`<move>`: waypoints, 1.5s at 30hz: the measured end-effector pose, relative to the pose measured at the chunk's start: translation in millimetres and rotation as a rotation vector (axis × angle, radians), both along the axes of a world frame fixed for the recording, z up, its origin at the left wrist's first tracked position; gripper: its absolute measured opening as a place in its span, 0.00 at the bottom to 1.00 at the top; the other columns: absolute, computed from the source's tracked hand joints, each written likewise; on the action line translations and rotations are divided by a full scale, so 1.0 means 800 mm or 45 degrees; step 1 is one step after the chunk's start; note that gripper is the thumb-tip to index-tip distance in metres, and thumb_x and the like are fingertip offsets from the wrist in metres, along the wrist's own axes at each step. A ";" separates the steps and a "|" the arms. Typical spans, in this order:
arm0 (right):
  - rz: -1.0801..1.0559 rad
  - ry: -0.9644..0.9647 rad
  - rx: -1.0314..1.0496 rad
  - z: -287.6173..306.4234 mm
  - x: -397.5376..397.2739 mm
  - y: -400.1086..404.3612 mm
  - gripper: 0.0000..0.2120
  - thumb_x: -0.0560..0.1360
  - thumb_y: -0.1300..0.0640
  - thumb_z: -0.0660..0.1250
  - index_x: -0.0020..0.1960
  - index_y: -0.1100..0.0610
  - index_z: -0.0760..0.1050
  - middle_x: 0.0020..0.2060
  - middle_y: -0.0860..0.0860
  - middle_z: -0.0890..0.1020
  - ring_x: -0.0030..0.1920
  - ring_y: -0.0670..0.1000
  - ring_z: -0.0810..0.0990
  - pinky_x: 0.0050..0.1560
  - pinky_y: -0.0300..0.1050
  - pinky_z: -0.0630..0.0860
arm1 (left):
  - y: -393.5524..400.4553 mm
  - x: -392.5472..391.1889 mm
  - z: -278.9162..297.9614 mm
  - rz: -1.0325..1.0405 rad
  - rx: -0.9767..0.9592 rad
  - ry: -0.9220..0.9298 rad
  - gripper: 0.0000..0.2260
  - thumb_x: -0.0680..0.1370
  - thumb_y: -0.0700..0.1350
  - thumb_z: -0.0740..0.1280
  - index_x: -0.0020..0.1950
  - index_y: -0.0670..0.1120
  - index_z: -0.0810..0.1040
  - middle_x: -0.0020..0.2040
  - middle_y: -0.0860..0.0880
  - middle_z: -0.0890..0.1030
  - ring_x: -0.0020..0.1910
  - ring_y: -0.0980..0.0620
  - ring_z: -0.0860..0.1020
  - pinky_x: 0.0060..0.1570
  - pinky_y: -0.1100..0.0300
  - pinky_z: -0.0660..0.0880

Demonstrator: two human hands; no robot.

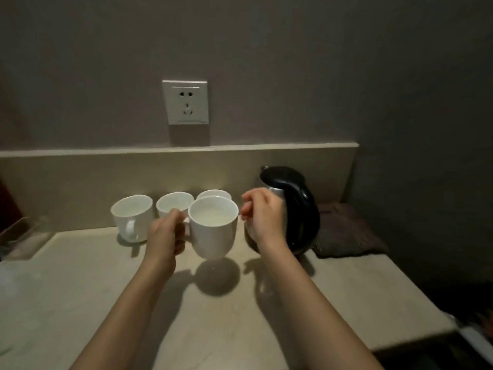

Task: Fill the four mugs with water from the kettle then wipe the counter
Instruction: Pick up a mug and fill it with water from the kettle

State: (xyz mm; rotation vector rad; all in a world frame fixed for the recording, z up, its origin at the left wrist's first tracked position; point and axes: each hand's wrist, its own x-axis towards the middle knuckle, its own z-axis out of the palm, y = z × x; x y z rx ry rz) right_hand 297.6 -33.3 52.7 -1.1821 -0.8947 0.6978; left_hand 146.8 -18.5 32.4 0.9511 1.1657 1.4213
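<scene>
We see the pale stone desk point(80, 303) running from the low backsplash at its rear edge down to the near edge under our arms, dimly lit. At the rear right corner a dark folded cloth point(346, 233) lies flat, and just to its left stands the kettle point(296, 209), upright, black with a steel band, handle toward the cloth. Our right hand point(260, 217) hovers in front of the kettle's left side with the fingers loosely curled and nothing in its grip; we cannot tell whether it touches the kettle body. Our left hand point(166, 233) has its grip closed around the handle of the nearest mug point(213, 227), which is lifted clear of the desk, its round shadow lying on the surface beneath it; pale liquid shows inside. Behind it, along the rear edge near the backsplash, three more white mugs stand in a row: the left mug point(132, 217) with its handle facing us, the middle mug point(173, 202) partly hidden by our left hand, and the right mug point(214, 194) mostly hidden by the lifted one. We cannot judge how full these three are. On the wall above, a white socket point(186, 102) sits over the mugs. At the far left edge a clear tray point(24, 236) is partly visible.
</scene>
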 end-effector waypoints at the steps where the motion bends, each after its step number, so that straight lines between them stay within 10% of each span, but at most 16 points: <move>1: -0.148 -0.039 0.033 0.000 0.016 -0.005 0.14 0.72 0.63 0.59 0.30 0.53 0.73 0.20 0.47 0.72 0.24 0.45 0.71 0.33 0.43 0.70 | 0.000 0.010 -0.002 -0.036 -0.016 -0.007 0.13 0.73 0.38 0.58 0.29 0.47 0.63 0.24 0.50 0.61 0.20 0.56 0.56 0.21 0.70 0.51; 11: -0.716 -0.970 0.004 -0.020 0.084 -0.031 0.17 0.68 0.57 0.65 0.55 0.59 0.71 0.52 0.56 0.74 0.52 0.55 0.70 0.49 0.45 0.67 | 0.011 0.048 -0.007 -0.141 -0.041 -0.011 0.12 0.73 0.39 0.60 0.29 0.46 0.63 0.28 0.46 0.61 0.20 0.56 0.57 0.20 0.69 0.52; 20: -0.684 -0.522 -0.198 -0.029 0.115 -0.027 0.15 0.71 0.71 0.62 0.53 0.57 0.75 0.51 0.53 0.74 0.50 0.49 0.71 0.50 0.43 0.68 | 0.016 0.059 -0.002 -0.121 -0.049 -0.049 0.15 0.73 0.38 0.59 0.27 0.46 0.63 0.21 0.51 0.62 0.20 0.56 0.56 0.20 0.67 0.51; 27: -0.892 0.422 -0.233 -0.049 0.150 -0.002 0.14 0.70 0.67 0.61 0.38 0.47 0.69 0.44 0.52 0.80 0.49 0.56 0.79 0.52 0.55 0.77 | 0.018 0.058 -0.001 -0.130 -0.063 -0.083 0.16 0.73 0.37 0.58 0.26 0.47 0.60 0.17 0.55 0.61 0.17 0.58 0.55 0.21 0.66 0.49; 40: -0.763 0.377 -0.098 -0.049 0.154 0.005 0.15 0.67 0.71 0.61 0.46 0.57 0.79 0.38 0.50 0.80 0.40 0.51 0.79 0.43 0.45 0.74 | 0.020 0.013 0.013 -0.112 -0.040 -0.095 0.05 0.64 0.45 0.61 0.31 0.46 0.66 0.18 0.54 0.61 0.17 0.58 0.55 0.21 0.68 0.49; 45: -0.590 0.352 0.037 -0.026 0.139 0.004 0.12 0.68 0.73 0.63 0.45 0.62 0.80 0.36 0.54 0.81 0.36 0.50 0.78 0.37 0.43 0.74 | 0.009 -0.013 0.021 0.044 -0.035 -0.133 0.18 0.73 0.39 0.57 0.22 0.49 0.66 0.16 0.55 0.62 0.15 0.59 0.56 0.19 0.69 0.49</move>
